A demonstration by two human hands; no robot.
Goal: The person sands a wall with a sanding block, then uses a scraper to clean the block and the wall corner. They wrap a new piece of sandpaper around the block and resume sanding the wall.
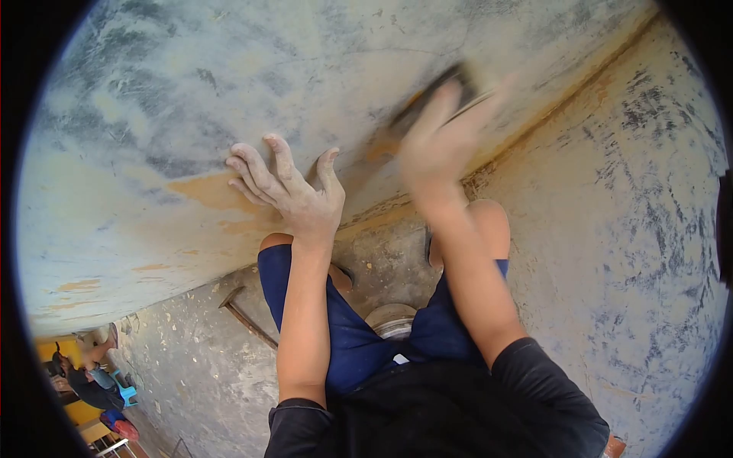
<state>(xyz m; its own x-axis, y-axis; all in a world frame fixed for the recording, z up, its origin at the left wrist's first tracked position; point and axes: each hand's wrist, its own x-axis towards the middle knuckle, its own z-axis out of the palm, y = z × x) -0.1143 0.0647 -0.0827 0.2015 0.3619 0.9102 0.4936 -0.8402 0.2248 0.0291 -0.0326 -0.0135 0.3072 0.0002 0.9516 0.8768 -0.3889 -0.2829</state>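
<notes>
My left hand (296,191), dusty white, rests its spread fingers against the mottled grey-white wall (229,84). Nothing is held in it. My right hand (443,156) is smeared by motion at the wall, close to the corner. In its grip is a dark flat block (434,95) with a pale edge, pressed at or very near the wall surface. It is too blurred for me to tell its exact kind. Brown-orange patches (206,189) show on the wall around my left hand and beneath the block.
A hammer-like tool with a long handle (252,320) lies on the concrete floor (198,359) left of my knees. A second wall (611,229) rises at the right. At far left, another person (95,385) sits near a blue stool (126,391). A round pale object (391,317) is between my legs.
</notes>
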